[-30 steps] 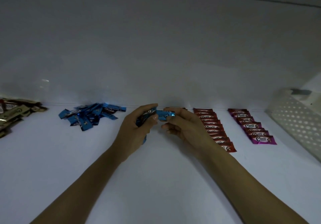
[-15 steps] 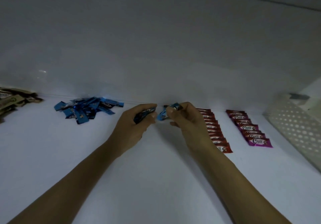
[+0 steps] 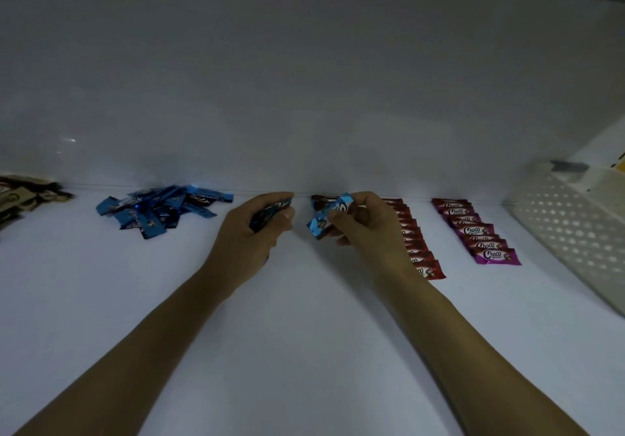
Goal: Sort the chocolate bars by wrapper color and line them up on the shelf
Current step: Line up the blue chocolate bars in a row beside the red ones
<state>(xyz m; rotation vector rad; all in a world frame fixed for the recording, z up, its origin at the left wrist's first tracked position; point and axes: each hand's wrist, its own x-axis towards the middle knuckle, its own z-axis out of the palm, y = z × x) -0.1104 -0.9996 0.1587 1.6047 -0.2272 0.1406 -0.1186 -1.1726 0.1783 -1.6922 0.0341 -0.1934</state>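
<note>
On the white shelf (image 3: 304, 351), my left hand (image 3: 248, 239) grips a small bunch of blue-wrapped bars (image 3: 270, 214). Just to its right, my right hand (image 3: 368, 232) pinches a single blue bar (image 3: 326, 217), tilted, close to the back wall. A loose heap of blue bars (image 3: 159, 210) lies to the left. A row of red bars (image 3: 417, 242) runs front to back right of my right hand, partly hidden by it. Farther right stands a row of purple bars (image 3: 480, 232). A dark wrapper edge (image 3: 321, 200) shows behind the pinched bar.
A pile of brown and beige bars (image 3: 20, 200) sits at the far left edge. A white perforated basket (image 3: 575, 232) stands at the right. The shelf's white back wall (image 3: 304, 97) rises just behind the rows.
My hands have drawn apart: the right hand pulled one blue bar away from the bunch in my left hand and tilted it. The view shifted slightly downward.
</note>
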